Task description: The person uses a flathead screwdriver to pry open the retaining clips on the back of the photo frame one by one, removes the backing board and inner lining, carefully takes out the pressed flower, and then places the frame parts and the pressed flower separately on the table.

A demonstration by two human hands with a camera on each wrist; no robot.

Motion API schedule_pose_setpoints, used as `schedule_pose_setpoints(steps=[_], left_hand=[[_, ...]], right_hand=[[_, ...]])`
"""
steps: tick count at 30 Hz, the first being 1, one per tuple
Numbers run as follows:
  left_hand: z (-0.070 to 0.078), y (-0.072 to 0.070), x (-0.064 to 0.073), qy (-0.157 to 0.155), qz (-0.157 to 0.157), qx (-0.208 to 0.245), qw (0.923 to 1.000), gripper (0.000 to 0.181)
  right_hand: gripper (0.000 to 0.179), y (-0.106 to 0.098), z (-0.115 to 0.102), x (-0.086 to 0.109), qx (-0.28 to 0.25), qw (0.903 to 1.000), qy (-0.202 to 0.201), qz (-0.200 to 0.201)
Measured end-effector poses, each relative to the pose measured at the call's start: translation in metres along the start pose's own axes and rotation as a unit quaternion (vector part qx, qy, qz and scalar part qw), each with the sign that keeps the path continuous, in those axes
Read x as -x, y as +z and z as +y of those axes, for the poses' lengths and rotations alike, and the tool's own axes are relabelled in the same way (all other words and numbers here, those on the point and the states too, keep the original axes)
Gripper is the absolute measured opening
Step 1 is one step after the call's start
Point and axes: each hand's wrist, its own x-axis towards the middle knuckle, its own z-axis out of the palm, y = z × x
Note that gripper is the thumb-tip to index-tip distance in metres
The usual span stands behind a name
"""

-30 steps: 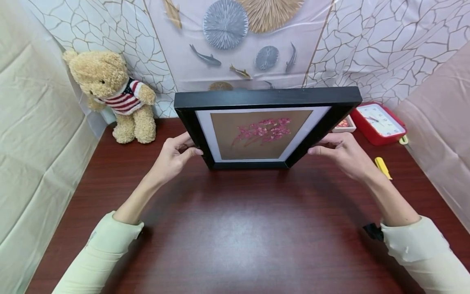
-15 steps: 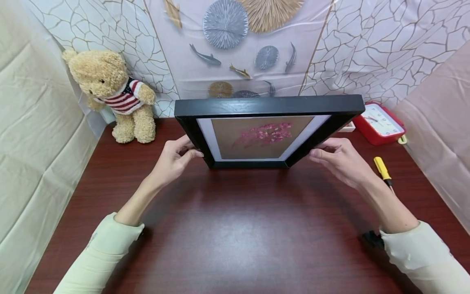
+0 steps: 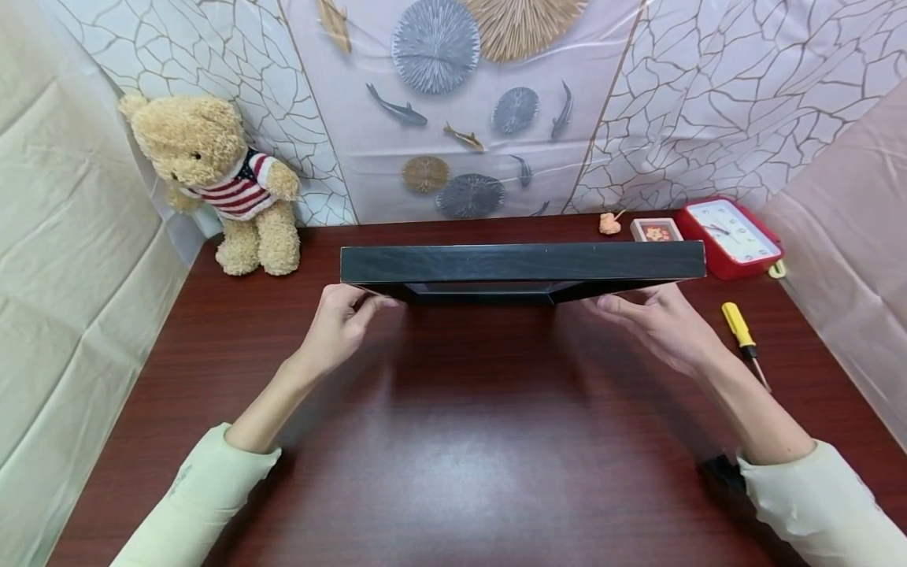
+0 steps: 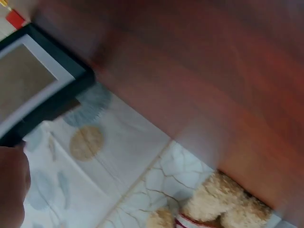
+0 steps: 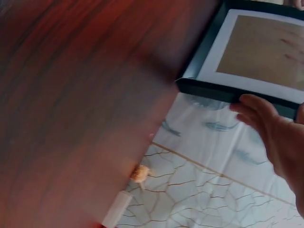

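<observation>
"What did the head view show?"

"A black picture frame (image 3: 523, 264) over a red-brown table (image 3: 453, 409), tilted so that its picture was almost hidden. The left hand (image 3: 336, 327) gripped the frame's left side, the right hand (image 3: 662, 327) its right, thumbs to the front. Left of the frame was a teddy bear (image 3: 212, 173); right of it and behind, a red clock (image 3: 733, 232); right and in front, a yellow-handled screwdriver (image 3: 738, 324)."

"And the left wrist view?"

"It was blurred. The frame's corner appeared to rest on the table; the hand beside the frame was mostly cut off, its fingers unclear."

"The right wrist view?"

"Fingers lay against the frame's side, with the picture's brown backing and pale border showing."

"Which step was that?"

"Setting the frame's angle with both hands, I judged. The next move seemed to call for an even grip and a slow, level tilt, so neither corner slipped."
</observation>
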Motion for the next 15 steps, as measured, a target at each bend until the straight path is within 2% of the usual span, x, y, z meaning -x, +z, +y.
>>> schedule_pose_setpoints(steps=[1, 3, 5, 7, 12, 15], left_hand=[[0.003, 0.002, 0.001, -0.018, 0.006, -0.001, 0.9998, 0.013], [0.011, 0.005, 0.003, -0.053, 0.022, -0.001, 0.9983, 0.013], [0.018, 0.007, 0.005, -0.079, 0.031, -0.005, 0.9964, 0.018], [0.026, 0.008, 0.008, -0.097, 0.03, -0.019, 0.9947, 0.028], [0.047, 0.007, 0.012, -0.143, -0.001, -0.056, 0.9882, 0.053], [0.056, 0.005, 0.012, -0.168, -0.019, -0.062, 0.9837, 0.058]], right_hand=[[0.047, 0.001, -0.002, 0.002, 0.039, 0.9992, 0.006, 0.009], [0.044, 0.003, -0.007, 0.005, 0.126, 0.9915, 0.019, 0.025], [0.043, 0.004, -0.011, 0.007, 0.212, 0.9757, 0.039, 0.042], [0.043, 0.005, -0.014, 0.009, 0.286, 0.955, 0.056, 0.058], [0.044, 0.006, -0.017, 0.012, 0.318, 0.943, 0.069, 0.07], [0.047, 0.006, -0.017, 0.013, 0.318, 0.9426, 0.069, 0.075]])
